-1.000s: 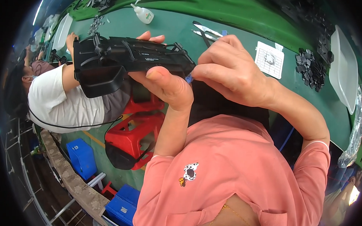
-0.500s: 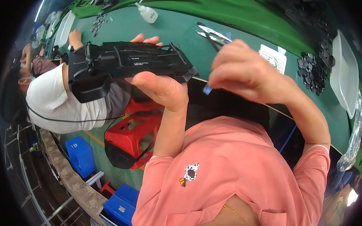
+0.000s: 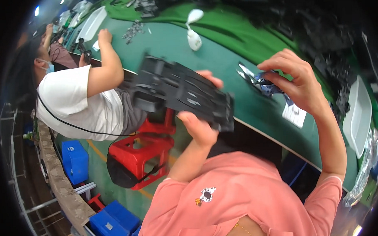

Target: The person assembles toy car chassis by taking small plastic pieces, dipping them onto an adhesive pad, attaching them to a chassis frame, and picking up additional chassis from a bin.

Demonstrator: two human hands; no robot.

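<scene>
My left hand (image 3: 202,128) grips a long black plastic housing (image 3: 182,93) from below, thumb along its near edge and fingertips showing at the far edge. The housing is tilted in the air, its deep boxy end at the left; small pale print marks its ribbed face. Over the table, my right hand (image 3: 296,79) is closed, thumb and fingers pinched around something dark that blur hides. Just beside and below those fingers are silver-bladed tools (image 3: 246,73) and a dark blue, blurred bundle (image 3: 268,87). A printed white sheet (image 3: 294,115) lies near the right wrist.
A white squeeze bottle (image 3: 194,40) stands on the green table (image 3: 161,44). Dark small parts (image 3: 133,31) lie farther left. At the right is a white tray (image 3: 357,116). A co-worker in a white shirt (image 3: 67,87) sits left, near a red stool (image 3: 142,155) and blue bins (image 3: 75,161).
My right hand has moved right and farther over the table, toward the tools. The housing has shifted right and down in view and turned, still in my left hand. The whole view has swung.
</scene>
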